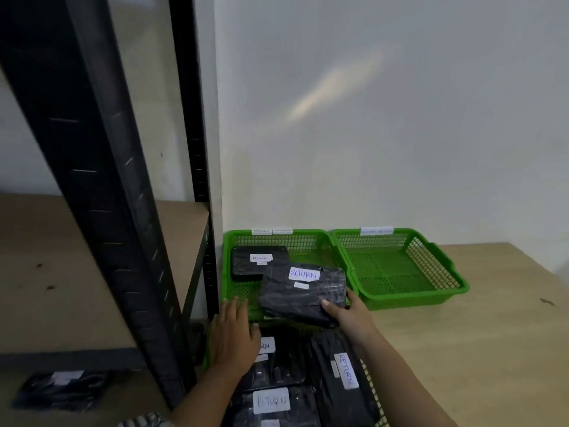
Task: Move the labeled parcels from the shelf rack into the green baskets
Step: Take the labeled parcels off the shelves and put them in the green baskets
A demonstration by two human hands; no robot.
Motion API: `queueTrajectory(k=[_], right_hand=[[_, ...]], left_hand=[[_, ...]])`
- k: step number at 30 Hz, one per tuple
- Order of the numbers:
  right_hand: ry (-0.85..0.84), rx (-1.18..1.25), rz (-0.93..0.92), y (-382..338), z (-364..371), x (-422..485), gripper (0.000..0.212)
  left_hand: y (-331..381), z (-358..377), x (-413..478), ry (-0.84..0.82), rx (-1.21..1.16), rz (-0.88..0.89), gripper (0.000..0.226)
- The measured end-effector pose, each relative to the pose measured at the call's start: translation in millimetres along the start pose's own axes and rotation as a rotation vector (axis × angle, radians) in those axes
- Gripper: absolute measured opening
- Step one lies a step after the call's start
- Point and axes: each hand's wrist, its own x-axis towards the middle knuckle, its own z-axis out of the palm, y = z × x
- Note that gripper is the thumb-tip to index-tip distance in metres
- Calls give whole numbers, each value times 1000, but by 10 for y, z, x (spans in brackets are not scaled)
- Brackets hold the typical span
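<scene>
My right hand [349, 315] grips the near right corner of a black wrapped parcel [303, 292] with a white RETURN label, held tilted over the front of the left green basket [278, 238]. Another black RETURN parcel [258, 262] lies flat in that basket's back left. My left hand [234, 332] hovers with fingers spread, holding nothing, at the basket's near left corner. Below my hands, a nearer green basket [374, 396] holds several black RETURN parcels [272, 402]. One more black labelled parcel [61, 388] lies on the lower shelf of the black metal rack [107, 211].
A second green basket [397, 266] with a white label on its back rim stands on the wooden table [477, 349] to the right, nothing inside. A white wall rises behind the baskets. The rack's wooden shelf board [46, 272] is on the left.
</scene>
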Motion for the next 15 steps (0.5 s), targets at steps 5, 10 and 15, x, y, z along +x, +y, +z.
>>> queueTrajectory(k=[5,10,15], right_hand=[[-119,-92,31,-159,80,545,45],[-197,-169,127,-145,171,942,36],[-289,-292,229,-145,242,1228,30]], left_hand=[[-55,29,277,48,-19,-129,59],[-84,43,506,51,-83,-285,63],[-209,146,512,-27,-113,-306,65]])
